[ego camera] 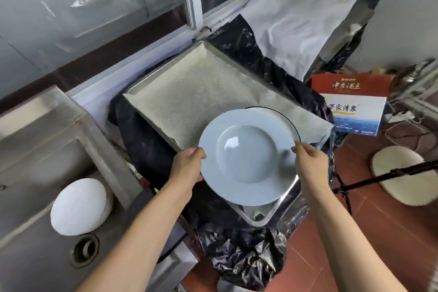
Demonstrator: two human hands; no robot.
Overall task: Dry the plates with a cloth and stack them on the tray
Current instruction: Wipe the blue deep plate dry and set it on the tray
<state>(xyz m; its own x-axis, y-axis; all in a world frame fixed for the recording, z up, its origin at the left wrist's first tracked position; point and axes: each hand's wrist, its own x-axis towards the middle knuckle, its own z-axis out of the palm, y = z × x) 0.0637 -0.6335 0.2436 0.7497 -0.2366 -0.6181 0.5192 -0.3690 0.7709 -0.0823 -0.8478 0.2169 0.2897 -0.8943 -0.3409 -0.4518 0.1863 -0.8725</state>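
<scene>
Plate held in both hands over the tray, lower centre of the frame.

You are gripping a pale blue deep-rimmed plate (247, 157) at opposite edges: your left hand (187, 166) is pinching its left rim, and your right hand (308, 161) is pinching its right rim, fingers curled over the edge. The plate is sitting face up above the near corner of the metal tray (258, 217), which is lined with a grey cloth (201, 92). Behind it, a black-rimmed plate (290, 121) is lying on the cloth, mostly hidden. A stack of white plates (79, 206) is standing in the steel sink (35, 173) at lower left. Black plastic sheeting (239, 251) is lying under the tray.
</scene>
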